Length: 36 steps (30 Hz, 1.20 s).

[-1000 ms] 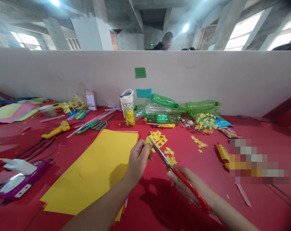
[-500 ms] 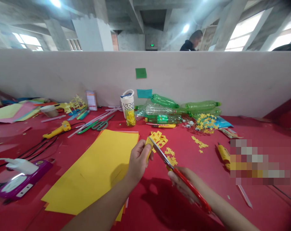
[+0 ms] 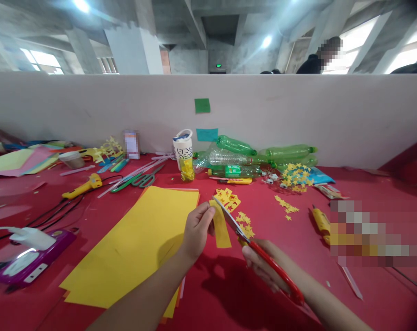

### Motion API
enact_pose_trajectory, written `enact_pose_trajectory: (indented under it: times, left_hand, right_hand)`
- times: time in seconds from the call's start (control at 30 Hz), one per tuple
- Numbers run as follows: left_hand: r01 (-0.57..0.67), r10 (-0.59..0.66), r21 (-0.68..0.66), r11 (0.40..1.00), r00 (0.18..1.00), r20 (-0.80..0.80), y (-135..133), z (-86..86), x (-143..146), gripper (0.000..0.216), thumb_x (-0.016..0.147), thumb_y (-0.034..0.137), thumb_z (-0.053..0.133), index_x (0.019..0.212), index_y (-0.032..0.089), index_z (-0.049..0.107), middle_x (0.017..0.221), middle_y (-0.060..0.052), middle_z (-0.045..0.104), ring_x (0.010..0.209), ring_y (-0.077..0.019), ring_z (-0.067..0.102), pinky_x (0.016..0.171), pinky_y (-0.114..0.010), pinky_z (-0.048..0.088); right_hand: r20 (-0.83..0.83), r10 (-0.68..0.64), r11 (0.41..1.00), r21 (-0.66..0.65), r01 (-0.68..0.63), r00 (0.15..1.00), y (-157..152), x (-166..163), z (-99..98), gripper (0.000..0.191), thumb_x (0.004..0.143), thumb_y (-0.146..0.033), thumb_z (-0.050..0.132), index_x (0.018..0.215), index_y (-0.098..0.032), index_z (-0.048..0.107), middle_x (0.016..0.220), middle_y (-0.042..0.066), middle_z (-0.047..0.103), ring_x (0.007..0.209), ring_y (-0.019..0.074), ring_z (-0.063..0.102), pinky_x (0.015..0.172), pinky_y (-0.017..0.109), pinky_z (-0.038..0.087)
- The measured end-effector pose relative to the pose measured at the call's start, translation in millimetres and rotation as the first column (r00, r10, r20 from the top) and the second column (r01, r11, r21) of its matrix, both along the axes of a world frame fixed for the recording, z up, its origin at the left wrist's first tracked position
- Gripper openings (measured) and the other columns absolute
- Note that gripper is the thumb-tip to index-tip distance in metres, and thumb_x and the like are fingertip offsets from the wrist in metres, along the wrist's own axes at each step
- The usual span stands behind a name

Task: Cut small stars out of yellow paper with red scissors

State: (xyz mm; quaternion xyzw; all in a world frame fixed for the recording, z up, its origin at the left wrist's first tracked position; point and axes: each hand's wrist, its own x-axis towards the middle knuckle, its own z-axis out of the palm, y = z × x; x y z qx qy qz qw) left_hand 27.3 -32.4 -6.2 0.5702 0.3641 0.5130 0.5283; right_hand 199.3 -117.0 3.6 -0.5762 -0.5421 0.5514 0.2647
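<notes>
Pinched in my left hand (image 3: 198, 230) is a strip of yellow paper (image 3: 222, 230), which hangs down toward me. My right hand (image 3: 263, 262) is closed round the red handles of a pair of scissors (image 3: 241, 232). The blades point up and left, with their tips at the top edge of the strip near my left fingertips. Just beyond the blades lie yellow paper offcuts (image 3: 226, 197) with star-shaped holes. Small yellow paper stars (image 3: 245, 224) are piled beside the scissors, partly behind the blades.
Left of my hands lies a stack of yellow paper sheets (image 3: 132, 243). Green plastic bottles (image 3: 236, 145) and a white cup (image 3: 183, 149) stand or lie along the partition. Glue guns (image 3: 82, 186) rest at the left and right; a purple power strip (image 3: 36, 257) sits front left.
The yellow strip, folded up in my left fingers before, now hangs down at length. Both hands have barely moved. Behind the partition, a person has moved right.
</notes>
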Motion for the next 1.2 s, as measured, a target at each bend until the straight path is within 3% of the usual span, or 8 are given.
enact_pose_trajectory:
  times: [0.3,0.77,1.03,1.2]
  left_hand:
    - [0.011,-0.011,-0.017,1.000,1.000,-0.005,-2.3,-0.4,0.9,0.030,0.081,0.036,0.050,0.058,0.017,0.048,0.047,0.004,0.048,0.038,-0.0075,0.043,0.041,-0.020,0.032]
    - [0.004,-0.004,-0.008,1.000,1.000,0.001,-1.7,-2.5,-1.9,0.028,0.082,0.030,0.048,0.057,0.017,0.046,0.043,0.006,0.042,0.037,-0.0066,0.038,0.039,-0.020,0.028]
    - [0.107,-0.077,-0.151,0.983,0.978,0.193,3.6,-7.9,-4.0,0.023,0.077,0.031,0.054,0.059,0.017,0.048,0.046,0.006,0.034,0.039,-0.0051,0.027,0.037,-0.020,0.017]
    - [0.114,-0.086,-0.139,0.984,0.976,0.199,6.3,-13.4,-3.9,0.021,0.078,0.029,0.054,0.062,0.016,0.051,0.046,0.006,0.037,0.039,-0.0053,0.029,0.038,-0.020,0.019]
  right_hand:
    - [-0.033,-0.018,0.999,-0.031,0.017,0.999,-2.0,-2.4,-5.9,0.047,0.079,-0.066,0.042,0.069,-0.019,0.045,0.043,-0.010,0.035,0.032,0.0045,0.031,0.030,0.015,0.026]
    - [-0.051,0.052,0.998,-0.022,-0.053,0.997,-0.6,2.5,4.1,0.047,0.080,-0.064,0.043,0.069,-0.018,0.045,0.041,-0.011,0.032,0.031,0.0035,0.029,0.031,0.015,0.025]
    - [-0.041,0.068,0.998,-0.015,-0.069,0.997,-2.2,3.8,3.2,0.047,0.081,-0.063,0.043,0.067,-0.017,0.045,0.043,-0.010,0.035,0.032,0.0027,0.030,0.032,0.014,0.025]
    - [-0.054,0.042,0.998,-0.053,-0.045,0.998,-1.6,-1.8,0.3,0.050,0.078,-0.068,0.041,0.066,-0.019,0.042,0.040,-0.010,0.034,0.029,0.0030,0.030,0.030,0.014,0.025]
